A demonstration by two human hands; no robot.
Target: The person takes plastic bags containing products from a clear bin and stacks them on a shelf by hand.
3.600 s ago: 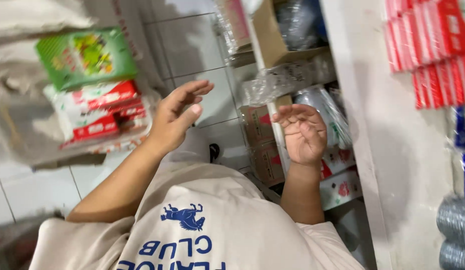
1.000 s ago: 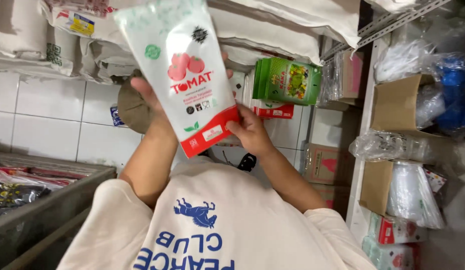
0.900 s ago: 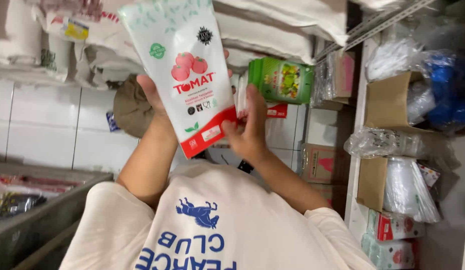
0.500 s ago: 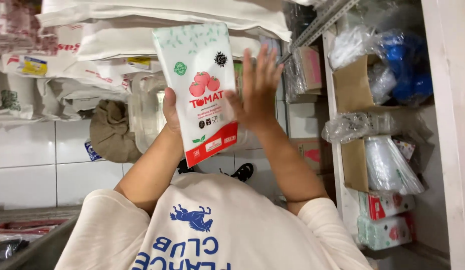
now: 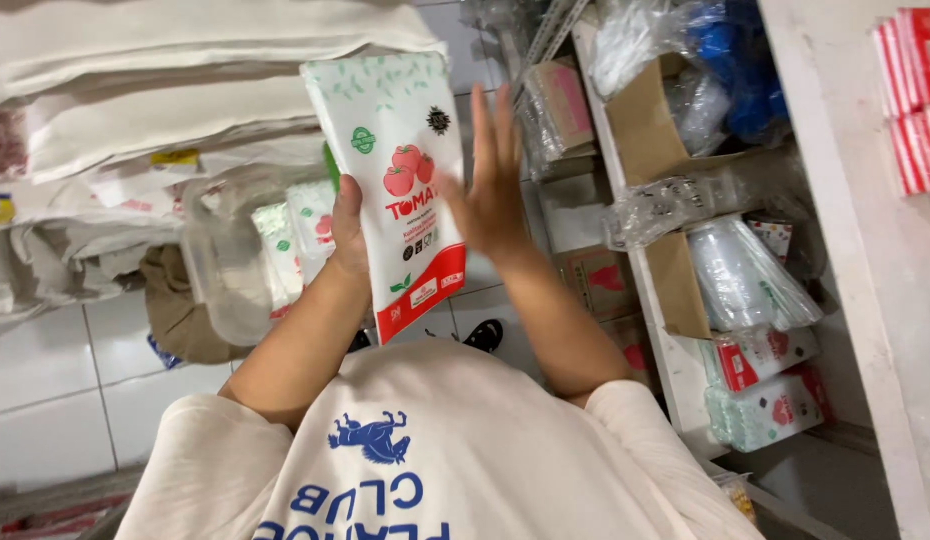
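1. Your left hand (image 5: 347,235) grips the white and red pouch (image 5: 400,190) by its left edge, thumb in front, keeping the printed face toward you.
2. Your right hand (image 5: 488,190) is released, fingers spread flat at the pouch's right edge; contact unclear.
3. A clear tub (image 5: 228,262) sits just left; shelf (image 5: 635,270) with cardboard boxes (image 5: 645,125) stands right.

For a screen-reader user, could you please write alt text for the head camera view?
The left hand holds up a white pouch with red tomatoes and a red bottom band, while the right hand rests open against its edge. Behind are stacked white sacks and shelves with cardboard boxes and plastic-wrapped goods.
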